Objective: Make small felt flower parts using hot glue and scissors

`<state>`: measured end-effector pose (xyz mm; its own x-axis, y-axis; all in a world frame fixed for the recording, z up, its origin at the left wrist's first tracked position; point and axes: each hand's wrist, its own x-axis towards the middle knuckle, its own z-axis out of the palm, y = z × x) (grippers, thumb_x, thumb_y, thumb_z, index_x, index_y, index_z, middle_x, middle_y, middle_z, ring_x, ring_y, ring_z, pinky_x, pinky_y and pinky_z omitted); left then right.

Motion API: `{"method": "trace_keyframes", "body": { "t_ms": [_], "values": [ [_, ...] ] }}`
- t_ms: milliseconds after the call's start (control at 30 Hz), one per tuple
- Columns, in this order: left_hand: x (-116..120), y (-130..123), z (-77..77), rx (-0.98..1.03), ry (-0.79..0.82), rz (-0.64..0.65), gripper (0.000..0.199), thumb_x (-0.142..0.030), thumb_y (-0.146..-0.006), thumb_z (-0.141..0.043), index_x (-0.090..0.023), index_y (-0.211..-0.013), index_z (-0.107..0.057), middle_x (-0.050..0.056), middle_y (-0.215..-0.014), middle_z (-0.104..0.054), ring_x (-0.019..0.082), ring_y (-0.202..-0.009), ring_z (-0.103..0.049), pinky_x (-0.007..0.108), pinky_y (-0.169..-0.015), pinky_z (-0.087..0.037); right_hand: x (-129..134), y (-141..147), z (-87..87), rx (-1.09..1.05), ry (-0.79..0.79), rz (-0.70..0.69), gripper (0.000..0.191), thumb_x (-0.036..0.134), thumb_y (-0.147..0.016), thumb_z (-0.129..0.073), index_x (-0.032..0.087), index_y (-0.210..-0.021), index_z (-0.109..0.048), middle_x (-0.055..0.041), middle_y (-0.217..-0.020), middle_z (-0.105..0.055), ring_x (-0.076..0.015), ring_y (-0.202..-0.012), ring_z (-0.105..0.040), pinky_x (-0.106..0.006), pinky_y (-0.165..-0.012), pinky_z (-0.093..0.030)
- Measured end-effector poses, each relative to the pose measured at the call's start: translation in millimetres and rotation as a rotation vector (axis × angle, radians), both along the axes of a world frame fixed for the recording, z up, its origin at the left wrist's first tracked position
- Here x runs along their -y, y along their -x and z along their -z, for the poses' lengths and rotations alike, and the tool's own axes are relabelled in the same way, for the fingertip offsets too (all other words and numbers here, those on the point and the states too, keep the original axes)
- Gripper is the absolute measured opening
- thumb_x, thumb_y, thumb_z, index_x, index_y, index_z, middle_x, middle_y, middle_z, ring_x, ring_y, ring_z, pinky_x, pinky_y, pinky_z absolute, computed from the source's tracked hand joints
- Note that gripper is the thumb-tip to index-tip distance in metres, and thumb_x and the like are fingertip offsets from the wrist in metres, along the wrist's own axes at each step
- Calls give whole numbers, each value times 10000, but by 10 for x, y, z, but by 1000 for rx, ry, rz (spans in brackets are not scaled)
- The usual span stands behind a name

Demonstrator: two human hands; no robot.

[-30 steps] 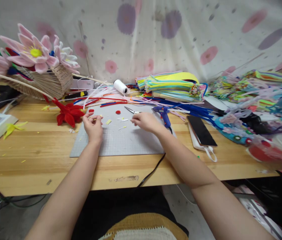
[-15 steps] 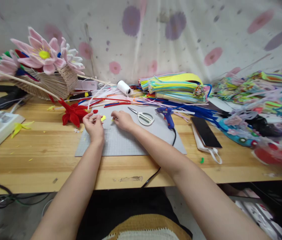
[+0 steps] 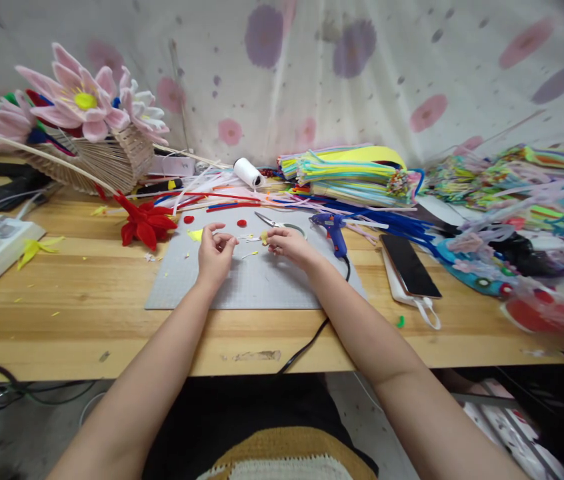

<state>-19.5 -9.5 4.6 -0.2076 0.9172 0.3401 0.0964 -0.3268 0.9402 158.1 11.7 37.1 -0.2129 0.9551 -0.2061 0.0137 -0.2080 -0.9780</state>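
Observation:
Over the grey cutting mat [image 3: 177, 287], my left hand [image 3: 216, 252] has its thumb and index finger pinched at one end of a small thin whitish piece. My right hand [image 3: 287, 245] is closed on a small yellow piece [image 3: 264, 237] at the other end. A short white stem with a yellow tip [image 3: 250, 255] lies between the hands. Two red bits, one [image 3: 242, 223] behind the hands and one [image 3: 189, 219] at the mat's left, rest near a yellow scrap [image 3: 195, 235]. Scissors [image 3: 269, 221] are partly hidden behind my right hand.
A blue glue gun [image 3: 333, 230] lies at the mat's right, its cord running to the front edge. Beyond it is a phone [image 3: 409, 265]. A red flower [image 3: 146, 223] sits at the left. Pipe-cleaner bundles [image 3: 352, 175] and a white spool [image 3: 247, 172] line the back.
Both hands have moved right over the mat. The left hand has left the yellow scrap on the mat. The right hand now covers part of the scissors, and a second red bit shows.

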Motion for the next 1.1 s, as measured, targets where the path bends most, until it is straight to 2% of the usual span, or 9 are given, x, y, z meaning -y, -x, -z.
{"method": "trace_keyframes", "body": {
  "t_ms": [100, 267, 467, 567, 833, 1100],
  "values": [
    [22, -9, -4, -71, 14, -12, 334, -216, -726, -586, -215, -1009, -409, -32, -708, -628, 84, -542, -495, 227, -574, -393, -40, 44, 59, 2, -4, 34, 95, 107, -611, -572, 145, -693, -599, 10, -626, -595, -45, -481, -475, -174, -444, -318],
    [62, -26, -43, -211, -3, -120, 338, -212, -741, -581, -216, -1033, -411, -25, -733, -640, 98, -592, -542, 235, -597, -399, -14, 153, 106, 64, 29, 37, 80, 119, -655, -542, 155, -700, -597, 23, -585, -579, -36, -425, -415, -163, -391, -271],
    [115, -53, -71, -457, -61, -166, 354, -215, -767, -563, -225, -1088, -413, -24, -784, -655, 115, -608, -560, 254, -623, -406, 46, 165, 82, 169, -8, -17, 51, 178, -669, -568, 145, -675, -606, 16, -570, -549, -41, -434, -390, -162, -372, -244],
    [123, -57, -64, -529, -95, -158, 362, -211, -773, -558, -228, -1106, -417, -20, -799, -658, 127, -635, -579, 264, -642, -409, 46, 145, 67, 205, -15, -55, 102, 204, -686, -550, 134, -628, -594, 12, -551, -532, -40, -431, -374, -168, -369, -228],
    [123, -53, -51, -586, -145, -172, 370, -208, -777, -555, -227, -1121, -418, -9, -809, -663, 145, -682, -589, 278, -678, -417, 72, 164, 64, 188, 23, -115, 132, 221, -681, -539, 141, -575, -545, 35, -485, -470, -36, -409, -353, -173, -367, -198],
    [124, -57, -44, -590, -178, -115, 366, -209, -774, -570, -226, -1119, -448, 2, -810, -658, 161, -742, -595, 286, -718, -415, 79, 179, 94, 100, 21, -130, 94, 223, -654, -524, 149, -596, -519, 30, -535, -481, -34, -432, -350, -161, -372, -180]
  ]
}}
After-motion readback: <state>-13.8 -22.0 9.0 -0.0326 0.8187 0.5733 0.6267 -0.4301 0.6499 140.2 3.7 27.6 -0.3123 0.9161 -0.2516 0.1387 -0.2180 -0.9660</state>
